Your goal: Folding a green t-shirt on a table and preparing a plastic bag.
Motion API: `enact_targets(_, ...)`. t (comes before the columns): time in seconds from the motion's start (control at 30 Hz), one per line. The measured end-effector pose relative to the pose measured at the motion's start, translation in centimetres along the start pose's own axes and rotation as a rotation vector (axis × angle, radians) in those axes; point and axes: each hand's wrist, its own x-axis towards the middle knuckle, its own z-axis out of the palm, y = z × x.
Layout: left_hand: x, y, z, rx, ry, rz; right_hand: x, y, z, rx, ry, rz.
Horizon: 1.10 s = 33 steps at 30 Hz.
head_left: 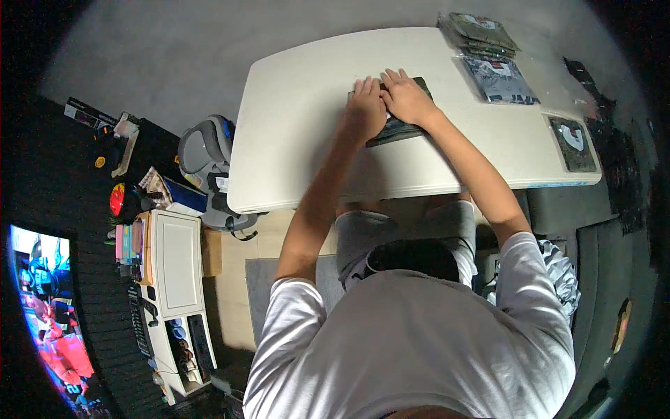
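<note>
A dark, flat, folded piece that looks like cloth [399, 131] lies on the white table [300, 133], toward the far side from me. Pressing on its left part is my left hand [366, 110], palm down with the fingers stretched out. My right hand [407, 99] lies flat beside it on the upper middle, fingers extended and pointing away from me. The two hands nearly touch at the thumbs. Much of the dark piece is hidden under them, so its exact kind cannot be made out.
Clear plastic packages of folded cloth are piled [481, 35] at the table's far right, with a grey-blue one [499, 78] in front. Another dark package [572, 144] lies near the right edge. Left of the table stand a grey child seat [202, 150] and a white cabinet [178, 255].
</note>
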Motion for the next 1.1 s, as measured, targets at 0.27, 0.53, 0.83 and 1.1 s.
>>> enact_targets(0.27,-3.6,-1.1,4.4,0.054,-0.087,-0.144,-3.7,1.4,1.6,-0.073,-0.334,0.174)
enact_targets(0.53,-3.1,-0.4,2.1,0.046,-0.278,-0.227,-2.3,1.4,-0.3,-0.052,-0.309,0.144)
enact_targets(0.83,-3.1,0.9,0.5,0.124,-0.344,-0.221,-0.2,2.5,3.5,-0.084,-0.192,0.122)
enact_targets(1.1,-3.5,1.2,0.3,0.213,-0.414,-0.204,-1.2,3.3,4.5,-0.182,-0.259,0.134)
